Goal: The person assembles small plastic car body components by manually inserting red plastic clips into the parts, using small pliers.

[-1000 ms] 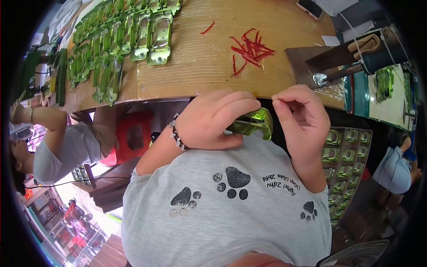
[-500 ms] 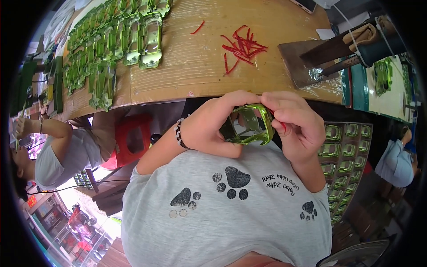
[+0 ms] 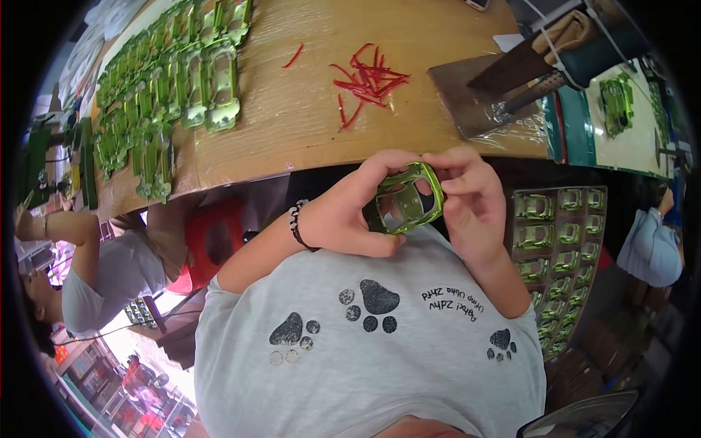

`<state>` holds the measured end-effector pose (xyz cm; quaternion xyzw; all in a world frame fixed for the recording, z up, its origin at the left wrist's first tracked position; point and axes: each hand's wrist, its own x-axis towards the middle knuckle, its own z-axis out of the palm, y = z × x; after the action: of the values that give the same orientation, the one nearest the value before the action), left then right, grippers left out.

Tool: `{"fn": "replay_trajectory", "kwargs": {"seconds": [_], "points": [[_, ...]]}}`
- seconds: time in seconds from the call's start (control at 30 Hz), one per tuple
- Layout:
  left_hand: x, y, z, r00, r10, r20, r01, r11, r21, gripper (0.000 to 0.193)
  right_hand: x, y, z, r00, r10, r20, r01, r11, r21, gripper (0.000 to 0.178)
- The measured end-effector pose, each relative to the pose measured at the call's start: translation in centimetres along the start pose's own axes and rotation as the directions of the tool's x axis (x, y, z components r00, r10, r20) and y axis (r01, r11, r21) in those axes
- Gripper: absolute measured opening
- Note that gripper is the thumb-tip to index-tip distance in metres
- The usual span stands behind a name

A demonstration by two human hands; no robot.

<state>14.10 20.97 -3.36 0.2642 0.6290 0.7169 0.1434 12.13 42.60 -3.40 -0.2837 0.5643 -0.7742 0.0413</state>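
My left hand (image 3: 343, 212) wraps round a green, see-through plastic toy car body shell (image 3: 437, 207), fingers over the top and thumb along the lower edge. The shell is held in front of my chest, its open frame turned up toward me. At its right side my right hand (image 3: 475, 201) is closed, with bent fingertips and thumb pinching the shell's upper right edge. Any small piece between those fingertips is hidden. Beyond my hands, a pile of thin red curved strips (image 3: 371, 82) lies on the wooden table (image 3: 270, 139), one single strip (image 3: 293, 55) apart from it.
Rows of green shells (image 3: 212, 87) cover the table's left side. A board with a dark tool stand (image 3: 475, 95) sits at the right. A tray of green shells (image 3: 558, 226) is low on my right. One person (image 3: 109, 255) sits left by a red stool (image 3: 212, 241), another (image 3: 650, 252) far right.
The red strip seen between my right fingers is no longer visible. My right fingers have moved in against the shell's edge, and the shell has tilted slightly. The whole view has shifted a little.
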Motion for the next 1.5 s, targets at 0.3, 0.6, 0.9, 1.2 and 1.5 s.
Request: {"fn": "replay_trajectory", "kwargs": {"seconds": [0.3,0.6,0.9,1.2,1.5], "points": [[4.1,0.5,2.8,0.904,-0.427,-0.029,0.416,0.894,-0.168,0.074,-3.3,0.6,-1.6,0.972,0.210,-0.104,-0.230,0.940,-0.252,0.120],[8.7,2.0,1.4,0.849,-0.511,0.133,0.463,0.600,-0.653,0.061,-1.2,-0.6,-3.0,0.820,0.407,-0.402,-0.250,0.887,0.387,0.113],[9.6,3.2,2.6,0.896,-0.443,-0.007,0.350,0.718,-0.601,0.059,0.7,-1.9,-3.5,0.843,0.404,-0.354,-0.196,0.846,0.496,0.109],[9.7,3.2,2.8,0.941,-0.339,-0.018,0.268,0.774,-0.574,0.060,1.2,-3.6,-2.3,0.821,0.415,-0.391,-0.220,0.863,0.455,0.108],[9.7,4.3,3.0,0.925,-0.372,-0.083,0.268,0.790,-0.552,0.060,1.5,-3.7,-2.2,0.815,0.419,-0.401,-0.243,0.874,0.420,0.105]]}}
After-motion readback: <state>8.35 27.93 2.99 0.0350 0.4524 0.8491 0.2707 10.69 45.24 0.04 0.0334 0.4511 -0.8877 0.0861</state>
